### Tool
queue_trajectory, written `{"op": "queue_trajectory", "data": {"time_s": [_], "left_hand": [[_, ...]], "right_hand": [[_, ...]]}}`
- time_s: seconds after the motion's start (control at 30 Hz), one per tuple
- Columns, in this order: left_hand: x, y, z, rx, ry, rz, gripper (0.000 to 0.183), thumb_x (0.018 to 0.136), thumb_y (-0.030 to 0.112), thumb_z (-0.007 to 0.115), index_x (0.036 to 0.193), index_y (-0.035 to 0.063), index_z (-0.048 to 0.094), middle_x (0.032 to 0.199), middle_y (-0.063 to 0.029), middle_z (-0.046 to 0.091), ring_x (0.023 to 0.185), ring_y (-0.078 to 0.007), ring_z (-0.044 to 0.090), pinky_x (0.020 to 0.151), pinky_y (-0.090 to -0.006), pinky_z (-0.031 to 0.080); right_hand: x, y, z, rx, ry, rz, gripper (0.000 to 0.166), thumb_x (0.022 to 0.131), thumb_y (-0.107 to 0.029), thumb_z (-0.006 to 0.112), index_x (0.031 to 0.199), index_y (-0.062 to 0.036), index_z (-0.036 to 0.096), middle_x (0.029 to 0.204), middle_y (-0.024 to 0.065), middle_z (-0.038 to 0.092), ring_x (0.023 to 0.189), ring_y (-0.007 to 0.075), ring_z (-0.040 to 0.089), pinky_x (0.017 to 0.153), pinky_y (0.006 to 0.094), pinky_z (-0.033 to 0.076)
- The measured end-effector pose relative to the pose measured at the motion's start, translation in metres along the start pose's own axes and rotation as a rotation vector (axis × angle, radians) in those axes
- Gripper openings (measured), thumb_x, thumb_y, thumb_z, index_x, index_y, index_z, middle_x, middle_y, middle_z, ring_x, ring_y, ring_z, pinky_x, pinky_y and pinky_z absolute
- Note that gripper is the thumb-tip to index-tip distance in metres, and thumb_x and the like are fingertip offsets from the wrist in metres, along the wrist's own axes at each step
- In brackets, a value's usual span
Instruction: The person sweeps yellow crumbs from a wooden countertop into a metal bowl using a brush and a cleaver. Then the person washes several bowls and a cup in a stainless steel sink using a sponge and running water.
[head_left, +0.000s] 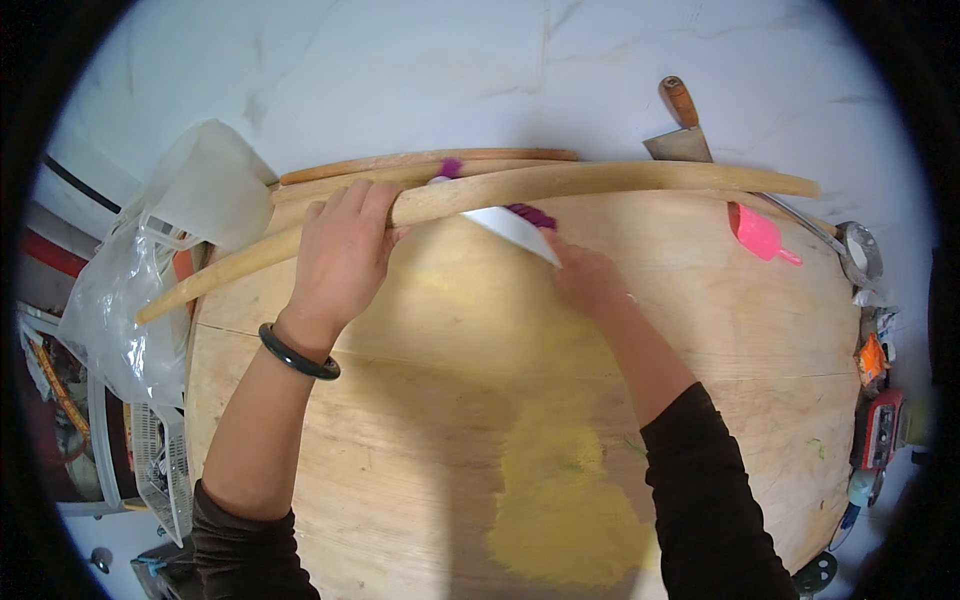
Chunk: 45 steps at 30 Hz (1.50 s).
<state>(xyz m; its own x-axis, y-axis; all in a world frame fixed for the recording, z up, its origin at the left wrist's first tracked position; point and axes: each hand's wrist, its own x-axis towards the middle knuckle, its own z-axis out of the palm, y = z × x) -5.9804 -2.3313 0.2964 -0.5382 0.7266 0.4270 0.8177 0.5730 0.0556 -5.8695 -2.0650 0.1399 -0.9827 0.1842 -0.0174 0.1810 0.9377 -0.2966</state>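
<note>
My left hand (349, 244) is closed around a long wooden rolling pin (555, 184), left of its middle. The pin is raised across the back of the wooden board (765, 435). My right hand (592, 277), slightly blurred, grips a white flat blade-like tool (514, 231) near its right end; the tool passes behind the pin. Purple material (534, 216) lies along the tool, and a further purple bit (451, 168) shows above the pin; whether they are one piece I cannot tell. A yellow patch (562, 495) spreads over the board nearer to me.
Behind the board lie another wooden rod (420, 159) and a wooden-handled metal scraper (681, 120). At right are a pink scoop (757, 232), a roll of tape (860, 253) and a red device (881, 429). A plastic container (210, 184), bags and a white basket (161, 469) stand left.
</note>
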Motion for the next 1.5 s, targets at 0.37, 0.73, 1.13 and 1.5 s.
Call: {"op": "queue_trajectory", "data": {"time_s": [0.37, 0.73, 1.13, 1.5], "left_hand": [[-0.022, -0.005, -0.013, 0.045, -0.058, -0.052, 0.033, 0.080, 0.012, 0.066, 0.109, 0.0076, 0.051, 0.086, -0.0078, 0.055, 0.085, -0.0286, 0.054, 0.071, -0.0400, 0.040], [-0.029, 0.024, -0.001, -0.032, -0.138, -0.074, 0.031, 0.082, 0.012, 0.064, 0.110, 0.0063, 0.051, 0.089, -0.0086, 0.056, 0.086, -0.0290, 0.055, 0.075, -0.0410, 0.041], [-0.041, 0.069, -0.007, -0.053, -0.227, -0.027, 0.032, 0.081, 0.014, 0.065, 0.109, 0.0080, 0.051, 0.089, -0.0086, 0.056, 0.087, -0.0293, 0.055, 0.076, -0.0415, 0.040], [-0.062, 0.105, -0.106, 0.044, -0.305, 0.090, 0.030, 0.081, 0.016, 0.065, 0.106, 0.0073, 0.052, 0.089, -0.0093, 0.057, 0.087, -0.0302, 0.057, 0.074, -0.0418, 0.044]], "right_hand": [[-0.089, 0.017, -0.093, -0.088, -0.209, -0.105, 0.058, 0.084, -0.014, 0.056, 0.139, -0.0229, 0.040, 0.100, 0.0150, 0.066, 0.090, 0.0317, 0.063, 0.079, 0.0444, 0.049], [-0.186, 0.030, -0.072, 0.004, -0.291, -0.220, 0.057, 0.083, -0.012, 0.049, 0.139, -0.0229, 0.040, 0.096, 0.0195, 0.065, 0.083, 0.0339, 0.064, 0.074, 0.0458, 0.051], [-0.311, 0.054, -0.065, 0.037, -0.118, 0.008, 0.055, 0.081, -0.013, 0.059, 0.134, -0.0169, 0.045, 0.088, 0.0204, 0.065, 0.074, 0.0374, 0.063, 0.065, 0.0481, 0.050], [-0.419, 0.001, -0.048, 0.135, -0.124, 0.348, 0.057, 0.082, -0.014, 0.058, 0.136, -0.0156, 0.038, 0.098, 0.0218, 0.063, 0.083, 0.0416, 0.061, 0.072, 0.0514, 0.050]]}}
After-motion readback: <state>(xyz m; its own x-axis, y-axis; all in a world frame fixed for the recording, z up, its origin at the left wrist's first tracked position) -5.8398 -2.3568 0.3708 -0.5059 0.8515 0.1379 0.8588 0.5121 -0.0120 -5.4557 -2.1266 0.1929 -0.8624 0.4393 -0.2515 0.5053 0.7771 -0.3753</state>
